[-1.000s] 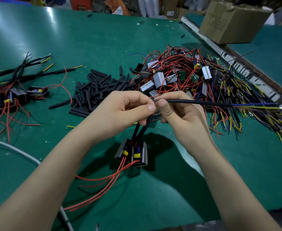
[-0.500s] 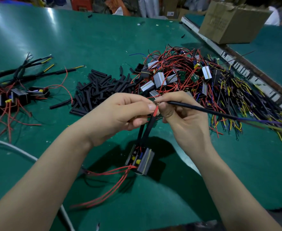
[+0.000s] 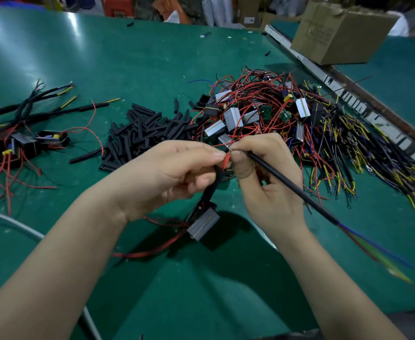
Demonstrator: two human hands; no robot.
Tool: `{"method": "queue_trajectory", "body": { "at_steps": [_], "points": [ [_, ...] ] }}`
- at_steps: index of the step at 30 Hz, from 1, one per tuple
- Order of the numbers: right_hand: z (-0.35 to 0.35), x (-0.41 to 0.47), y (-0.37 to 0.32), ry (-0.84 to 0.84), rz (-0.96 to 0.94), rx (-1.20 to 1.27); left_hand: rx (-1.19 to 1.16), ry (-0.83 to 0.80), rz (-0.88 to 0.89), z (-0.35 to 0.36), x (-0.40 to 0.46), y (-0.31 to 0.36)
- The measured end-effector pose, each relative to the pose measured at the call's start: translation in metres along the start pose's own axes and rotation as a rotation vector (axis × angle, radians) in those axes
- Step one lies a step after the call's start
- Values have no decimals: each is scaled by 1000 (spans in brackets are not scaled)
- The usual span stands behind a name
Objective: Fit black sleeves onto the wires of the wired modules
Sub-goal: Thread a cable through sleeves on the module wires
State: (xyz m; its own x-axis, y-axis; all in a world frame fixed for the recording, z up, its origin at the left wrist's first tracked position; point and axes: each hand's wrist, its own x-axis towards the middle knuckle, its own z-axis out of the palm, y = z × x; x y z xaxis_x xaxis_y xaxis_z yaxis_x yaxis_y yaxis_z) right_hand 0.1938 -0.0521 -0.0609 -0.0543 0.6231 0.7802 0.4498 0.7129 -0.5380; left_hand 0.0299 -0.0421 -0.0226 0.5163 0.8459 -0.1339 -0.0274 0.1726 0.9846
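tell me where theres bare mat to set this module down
Bare green mat lies beyond the loose sleeve pile, and another patch sits near the table edge between the forearms, below the hanging module. Crowded: the wired module heap at right and the finished bundle at left.

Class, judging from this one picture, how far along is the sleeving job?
Done: a small batch of sleeved modules lies at far left. In hand: both hands, left and right, pinch the wires of one hanging module. Left: a large tangle of unsleeved modules and a pile of loose sleeves.
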Motion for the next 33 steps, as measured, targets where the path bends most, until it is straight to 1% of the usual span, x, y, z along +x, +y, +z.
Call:
{"method": "queue_trajectory", "body": {
  "at_steps": [2, 5, 9, 13, 15, 19, 23, 25, 29, 33],
  "points": [
    [-1, 0, 1, 12, 14, -52, 111, 108, 115, 2, 0, 1],
    [-1, 1, 2, 21, 41, -75, 258, 193, 294, 9, 4, -2],
    [0, 1, 5, 18, 81, -63, 410, 262, 365, 11, 8, -9],
    [1, 1, 6, -9, 82, -52, 486, 318, 394, 11, 7, -11],
    [1, 2, 8, -41, 108, -4, 526, 328, 400, 10, 7, -9],
    [-2, 5, 7, -104, 220, 185, 458, 286, 391, 8, 6, -6],
    [-6, 6, 6, -144, 316, 304, 274, 231, 322, 11, 5, -3],
    [-7, 6, 7, -158, 335, 332, 195, 205, 264, 11, 5, -4],
    [-6, 6, 8, -165, 289, 307, 146, 161, 156, 9, 6, -5],
    [-4, 4, 11, -162, 185, 176, 136, 158, 122, 8, 7, -6]
  ]
}}
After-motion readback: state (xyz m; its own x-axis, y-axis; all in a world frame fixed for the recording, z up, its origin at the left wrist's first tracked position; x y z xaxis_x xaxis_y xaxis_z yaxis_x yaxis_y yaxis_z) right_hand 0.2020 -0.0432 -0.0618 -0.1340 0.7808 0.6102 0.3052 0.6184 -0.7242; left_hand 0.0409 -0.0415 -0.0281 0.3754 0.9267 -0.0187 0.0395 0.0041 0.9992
